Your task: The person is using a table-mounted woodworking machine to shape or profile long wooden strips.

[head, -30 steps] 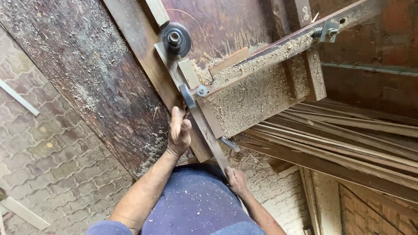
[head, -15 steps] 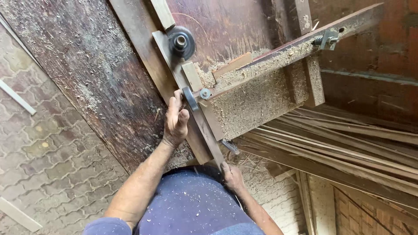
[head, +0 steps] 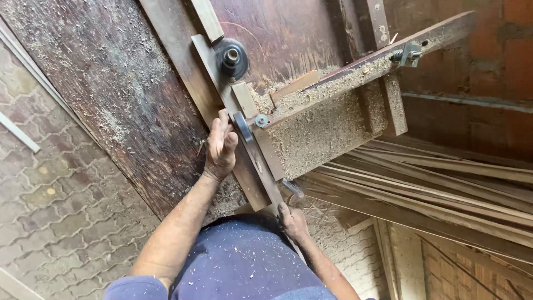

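Note:
A long narrow wooden strip [head: 251,166] lies along the metal guide of a worn, dusty saw table [head: 127,105], running under a round black roller [head: 231,57] and a small wheel [head: 242,126]. My left hand [head: 220,147] presses flat on the strip just before the small wheel, fingers pointing up the table. My right hand [head: 292,221] grips the strip's near end at the table's edge, close to my blue shirt. A sawdust-covered fence block [head: 322,130] sits right of the strip.
A metal clamp [head: 409,54] holds a slanted wooden rail at the upper right. A pile of long thin wood slats [head: 444,189] lies on the right, below the table. Paved brick floor [head: 50,205] spreads on the left, with a pale slat [head: 19,133] on it.
My left hand has slid forward along the strip toward the small wheel, and my right hand has followed with the strip's near end. The view has shifted slightly.

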